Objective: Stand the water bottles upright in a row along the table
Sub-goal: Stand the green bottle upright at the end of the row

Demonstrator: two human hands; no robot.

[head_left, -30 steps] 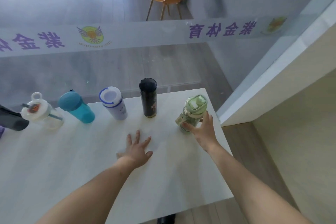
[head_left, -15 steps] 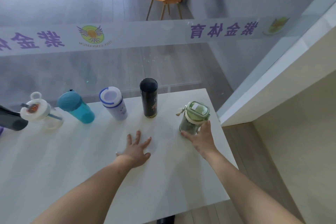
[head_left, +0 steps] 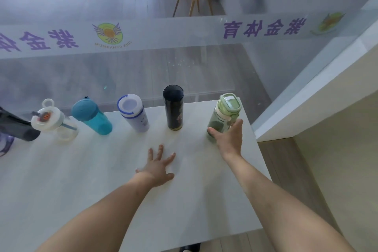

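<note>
Head view: pale table point(head_left: 204, 200), left hand point(head_left: 158, 166) flat, right hand point(head_left: 230, 139) around green bottle point(head_left: 222, 120).

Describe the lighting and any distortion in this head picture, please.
Head view: soft daylight, faint shadows under the left hand on the table; wide-angle lens makes the teal bottle appear to lean; hazy glass wall behind; right hand sharp.

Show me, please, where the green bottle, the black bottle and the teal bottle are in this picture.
green bottle point(head_left: 219, 124), head view, on its tinted body below the lid.
black bottle point(head_left: 174, 112), head view, mid-body.
teal bottle point(head_left: 98, 121), head view, on its see-through body.
</note>
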